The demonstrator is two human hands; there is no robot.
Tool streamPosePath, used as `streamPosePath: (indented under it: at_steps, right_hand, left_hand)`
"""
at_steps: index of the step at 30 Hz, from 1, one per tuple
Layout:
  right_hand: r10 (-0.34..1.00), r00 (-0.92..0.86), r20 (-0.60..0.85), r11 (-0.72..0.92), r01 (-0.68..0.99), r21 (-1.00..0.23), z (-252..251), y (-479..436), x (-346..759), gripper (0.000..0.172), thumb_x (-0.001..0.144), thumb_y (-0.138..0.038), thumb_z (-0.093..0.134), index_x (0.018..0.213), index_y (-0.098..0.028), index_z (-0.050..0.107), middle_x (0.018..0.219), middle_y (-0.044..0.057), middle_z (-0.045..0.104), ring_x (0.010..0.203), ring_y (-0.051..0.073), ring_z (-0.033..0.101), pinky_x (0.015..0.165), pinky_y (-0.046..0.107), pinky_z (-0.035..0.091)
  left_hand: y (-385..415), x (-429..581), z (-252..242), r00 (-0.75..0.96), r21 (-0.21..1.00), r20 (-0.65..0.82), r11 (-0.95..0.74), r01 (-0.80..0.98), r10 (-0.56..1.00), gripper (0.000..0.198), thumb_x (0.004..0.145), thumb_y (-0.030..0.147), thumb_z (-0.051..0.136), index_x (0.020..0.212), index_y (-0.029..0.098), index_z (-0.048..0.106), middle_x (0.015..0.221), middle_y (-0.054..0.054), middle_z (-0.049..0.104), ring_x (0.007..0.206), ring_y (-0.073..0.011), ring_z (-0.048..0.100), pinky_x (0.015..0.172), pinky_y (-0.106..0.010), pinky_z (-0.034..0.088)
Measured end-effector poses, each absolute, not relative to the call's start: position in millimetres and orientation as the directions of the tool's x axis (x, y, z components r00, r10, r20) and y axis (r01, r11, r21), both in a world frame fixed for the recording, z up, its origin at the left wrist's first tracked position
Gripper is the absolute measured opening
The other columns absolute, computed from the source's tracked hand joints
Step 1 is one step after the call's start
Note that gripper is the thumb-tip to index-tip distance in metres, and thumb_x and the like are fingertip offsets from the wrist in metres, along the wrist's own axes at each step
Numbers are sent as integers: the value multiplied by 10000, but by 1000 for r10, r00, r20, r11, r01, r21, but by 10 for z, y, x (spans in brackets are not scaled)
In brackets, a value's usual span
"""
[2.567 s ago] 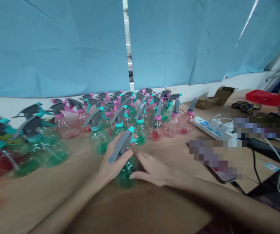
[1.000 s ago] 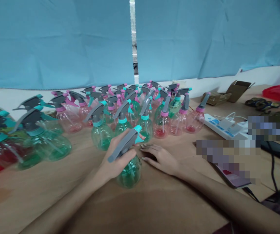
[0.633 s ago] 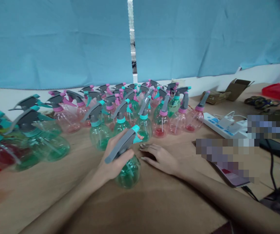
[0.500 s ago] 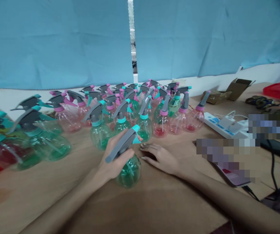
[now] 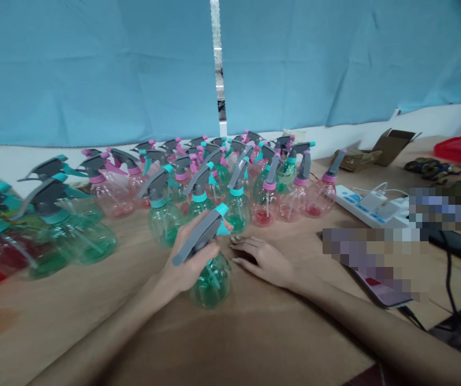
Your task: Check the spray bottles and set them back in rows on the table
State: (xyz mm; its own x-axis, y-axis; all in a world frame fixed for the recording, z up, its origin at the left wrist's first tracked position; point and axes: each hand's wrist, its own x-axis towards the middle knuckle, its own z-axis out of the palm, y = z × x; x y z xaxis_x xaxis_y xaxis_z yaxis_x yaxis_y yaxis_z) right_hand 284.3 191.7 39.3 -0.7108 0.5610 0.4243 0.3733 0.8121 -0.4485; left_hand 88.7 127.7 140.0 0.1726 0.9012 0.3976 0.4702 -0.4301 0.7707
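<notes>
My left hand [image 5: 188, 262] is wrapped round the neck of a green spray bottle [image 5: 211, 287] with a grey trigger head and turquoise nozzle. The bottle stands nearly upright on the table, its nozzle facing away to the right. Just right of it, my right hand [image 5: 265, 260] rests on the tabletop, fingers extended and slightly curved, with nothing seen in it. Beyond my hands stand more spray bottles: a green one [image 5: 237, 209] and a pink one [image 5: 265, 206] in the front row. Part of the held bottle's neck is hidden by my left fingers.
On the left, another green spray bottle [image 5: 83, 241] stands near the table edge. A white power strip [image 5: 369, 209] with plugs and cables lies at right, near a phone-like device [image 5: 387, 289]. Farther back is an open cardboard box [image 5: 393, 147]. A blue cloth [image 5: 134, 69] hangs behind.
The held spray bottle and my left hand have shifted very slightly to the left. My right hand has stayed in place.
</notes>
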Motion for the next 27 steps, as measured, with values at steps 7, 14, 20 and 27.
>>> streamPosePath:
  at_steps: [7,14,20,27]
  right_hand:
    - [553,-731,401,816,378,-437,408,1893,2845,388,930,-325,471,1256,-135,559,1298,112,581,1247,211,495,1068,400,396]
    - [544,-734,407,824,374,-426,402,1894,2847,388,932,-331,463,1279,-175,540,1318,96,566,1253,218,491,1057,434,407]
    - [547,-738,395,822,385,-420,406,1888,2849,387,932,-321,465,1270,-153,550,1307,111,573,1248,221,494,1061,427,402]
    - [542,-738,403,825,375,-423,411,1891,2851,382,935,-335,460,1272,-180,550,1298,103,581,1250,221,492,1048,435,413]
  left_hand:
    - [1304,901,1358,124,817,383,-399,417,915,307,801,235,517,1100,267,579,864,-2,612,793,-195,583,775,-345,465]
    - [1301,924,1346,135,829,385,-407,385,913,281,806,246,527,1082,256,579,760,12,551,691,-180,539,722,-341,475]
    - [1306,923,1338,119,831,380,-395,392,917,143,809,276,534,942,235,562,745,14,531,706,-176,541,731,-343,470]
    - [1295,937,1378,134,803,391,-409,434,910,266,803,276,519,1057,225,577,758,3,574,680,-177,556,694,-334,472]
